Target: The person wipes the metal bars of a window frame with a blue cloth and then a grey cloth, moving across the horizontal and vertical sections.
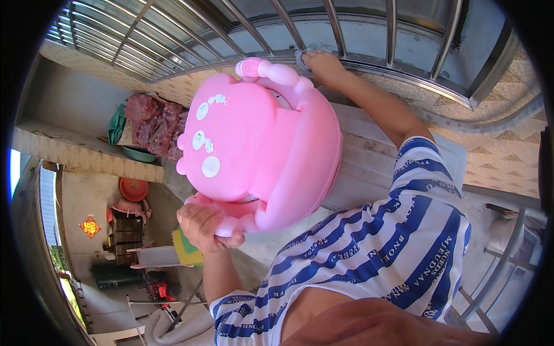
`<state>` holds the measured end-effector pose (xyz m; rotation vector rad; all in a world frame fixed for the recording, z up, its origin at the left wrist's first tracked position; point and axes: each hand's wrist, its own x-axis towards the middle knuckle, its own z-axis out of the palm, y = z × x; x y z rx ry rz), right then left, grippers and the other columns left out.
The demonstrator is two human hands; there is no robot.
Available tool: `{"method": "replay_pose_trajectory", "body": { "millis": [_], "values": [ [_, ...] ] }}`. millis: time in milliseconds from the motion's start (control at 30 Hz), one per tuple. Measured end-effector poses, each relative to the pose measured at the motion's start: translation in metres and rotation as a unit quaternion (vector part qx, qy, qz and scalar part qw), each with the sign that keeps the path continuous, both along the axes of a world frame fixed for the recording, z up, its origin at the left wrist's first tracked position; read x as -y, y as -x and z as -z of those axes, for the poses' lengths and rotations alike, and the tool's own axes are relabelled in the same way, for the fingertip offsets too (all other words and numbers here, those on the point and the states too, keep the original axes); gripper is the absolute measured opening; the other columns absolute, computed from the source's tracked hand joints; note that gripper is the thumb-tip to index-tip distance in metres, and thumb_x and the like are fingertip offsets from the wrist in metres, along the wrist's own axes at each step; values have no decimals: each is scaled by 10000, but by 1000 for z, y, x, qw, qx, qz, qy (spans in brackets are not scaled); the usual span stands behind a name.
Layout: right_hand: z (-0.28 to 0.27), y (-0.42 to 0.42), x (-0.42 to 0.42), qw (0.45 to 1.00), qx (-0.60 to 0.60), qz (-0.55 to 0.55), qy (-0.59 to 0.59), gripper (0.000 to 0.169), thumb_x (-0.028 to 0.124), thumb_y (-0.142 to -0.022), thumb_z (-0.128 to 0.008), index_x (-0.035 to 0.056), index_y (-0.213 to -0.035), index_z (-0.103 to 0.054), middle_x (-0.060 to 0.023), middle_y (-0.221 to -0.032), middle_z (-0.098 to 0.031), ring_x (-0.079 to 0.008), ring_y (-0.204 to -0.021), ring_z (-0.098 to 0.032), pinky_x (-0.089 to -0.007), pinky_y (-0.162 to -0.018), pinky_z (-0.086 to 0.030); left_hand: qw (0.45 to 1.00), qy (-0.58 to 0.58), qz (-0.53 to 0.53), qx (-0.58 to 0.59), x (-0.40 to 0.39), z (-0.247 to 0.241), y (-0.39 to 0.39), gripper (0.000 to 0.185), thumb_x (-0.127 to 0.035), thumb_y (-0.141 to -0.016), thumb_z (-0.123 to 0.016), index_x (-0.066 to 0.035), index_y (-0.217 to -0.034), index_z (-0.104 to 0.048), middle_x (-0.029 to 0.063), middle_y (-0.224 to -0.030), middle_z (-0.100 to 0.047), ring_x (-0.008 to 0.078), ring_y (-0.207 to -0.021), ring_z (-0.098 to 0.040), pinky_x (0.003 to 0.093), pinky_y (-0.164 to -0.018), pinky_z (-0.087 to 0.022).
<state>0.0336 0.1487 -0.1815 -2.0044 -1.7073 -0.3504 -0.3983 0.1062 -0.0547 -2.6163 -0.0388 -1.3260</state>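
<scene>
A large pink animal-shaped toy (255, 138), seemingly inflatable, is tilted on its side in front of me. It has round white eye spots and worn white patches on its face. My left hand (207, 225) grips one of its knobbed arms at the lower left. The toy's other arm points up towards the window ledge. My right hand (322, 67) reaches out to the base of the steel window bars (335, 28), its fingers closed on a grey cloth (301, 60) pressed against the window frame. Part of the cloth is hidden under the fingers.
Beneath the toy and my right arm lies a pale ribbed surface (368, 151). A reddish crumpled heap (151, 123) sits on a ledge, with a green basin (138, 154) below. An orange basin (133, 189) and a red machine (161, 287) stand farther off. A metal frame (497, 264) is behind me.
</scene>
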Motion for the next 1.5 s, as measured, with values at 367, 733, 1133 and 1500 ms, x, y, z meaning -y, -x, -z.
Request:
{"method": "replay_pose_trajectory", "body": {
  "millis": [367,733,1133,1500],
  "values": [
    [2,-24,-47,987,-84,105,86,321,130,-757,-598,-24,-1038,-579,-182,-1111,-621,-336,-1050,-588,-432,-885,-469,997,-32,67,31,-14,2,-9,400,-453,-822,-607,-55,-813,-569,76,-714,-588,224,-625,-533,349,-609,-417],
    [25,-12,-3,980,177,91,12,264,115,-784,-577,2,-1019,-623,-156,-1058,-625,-283,-1042,-596,-396,-869,-480,996,-43,76,34,-15,2,-9,423,-439,-828,-603,-17,-833,-579,115,-715,-599,267,-645,-538,359,-590,-432],
    [-32,-28,123,982,-67,179,-12,451,-12,-701,-572,-54,-1147,-521,-201,-1236,-556,-344,-1145,-534,-388,-960,-448,996,-34,65,56,-14,6,-10,387,-416,-820,-621,-29,-809,-600,96,-717,-594,263,-646,-547,364,-596,-432],
    [-2,-57,98,984,63,117,120,438,128,-696,-707,38,-1105,-578,-128,-1244,-565,-306,-1153,-535,-409,-936,-451,992,-52,63,92,-12,5,-17,354,-399,-841,-612,-48,-803,-588,76,-701,-587,247,-628,-543,350,-612,-437]
  ]
}}
